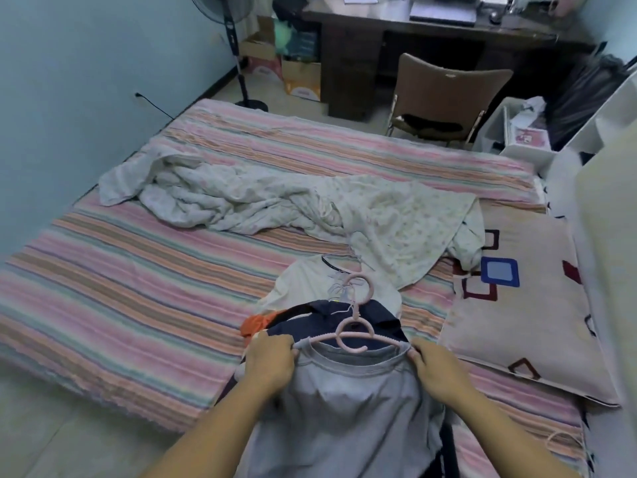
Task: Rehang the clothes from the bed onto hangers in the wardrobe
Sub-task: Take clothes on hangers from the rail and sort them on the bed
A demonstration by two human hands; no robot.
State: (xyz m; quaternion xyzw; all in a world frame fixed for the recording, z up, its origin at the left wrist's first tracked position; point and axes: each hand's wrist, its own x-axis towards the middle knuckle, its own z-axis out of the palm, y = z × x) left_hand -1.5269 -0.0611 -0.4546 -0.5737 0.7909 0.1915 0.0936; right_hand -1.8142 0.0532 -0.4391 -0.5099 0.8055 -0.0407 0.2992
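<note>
At 6 o'clock, closest to the camera, the left hand point(267, 362) and right hand point(436, 369) each pinch one shoulder of a grey shirt point(344, 408), which sits on a pink hanger point(358, 334) over the bed point(120, 288) edge. If one grip loosens, I think the shoulder may slip off the arm and the shirt will hang crooked. Just beyond, toward 12 o'clock, a navy garment point(296, 326), an orange one point(255, 324) and a white top point(310, 284) wait with a second hanger point(358, 288). A crumpled sheet point(258, 205) lies further. At 3 o'clock is a pillow point(524, 322); far at 12 to 1 o'clock are a chair point(444, 91), a table point(362, 39) and a fan point(234, 50).
</note>
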